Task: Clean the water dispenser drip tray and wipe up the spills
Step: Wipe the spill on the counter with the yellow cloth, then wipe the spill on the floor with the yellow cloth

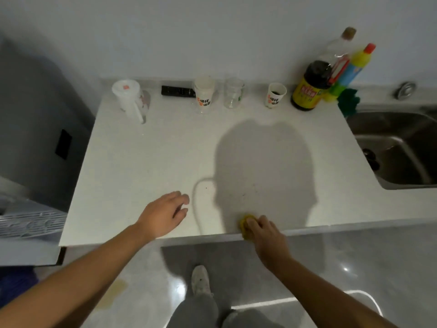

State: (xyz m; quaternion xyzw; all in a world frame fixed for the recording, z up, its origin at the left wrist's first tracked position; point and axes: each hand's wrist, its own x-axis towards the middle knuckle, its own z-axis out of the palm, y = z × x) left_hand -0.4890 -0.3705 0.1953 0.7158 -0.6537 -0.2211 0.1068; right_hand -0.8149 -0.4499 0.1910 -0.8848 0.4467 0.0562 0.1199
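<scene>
far to the left of both hands, below the counter's level, the slatted grey drip tray [28,223] shows at the frame's edge, wet-looking and well apart from the left hand. the white counter [146,162] has its left edge running just beside that tray, and its front edge passes under both wrists.

the left hand [163,215] lies palm-down on the counter near the front edge, fingers loosely spread, holding nothing. ahead of it a wide bare stretch of counter opens up, and only at the back wall does a row begin: a lidded white cup [128,97] with a straw, a black remote [177,91], a printed clear cup [204,94], a plain clear cup [233,93].

the right hand [266,235] sits right at the front edge, fingers curled down over a yellow sponge [246,224] pressed against the counter's lip. the counter ahead of it is also bare, in shadow. far ahead stand a small paper cup [275,95], a dark sauce bottle [309,87] and a yellow-and-blue cleaner bottle [357,65]. to the right of the right hand the counter ends at the steel sink [397,129].
</scene>
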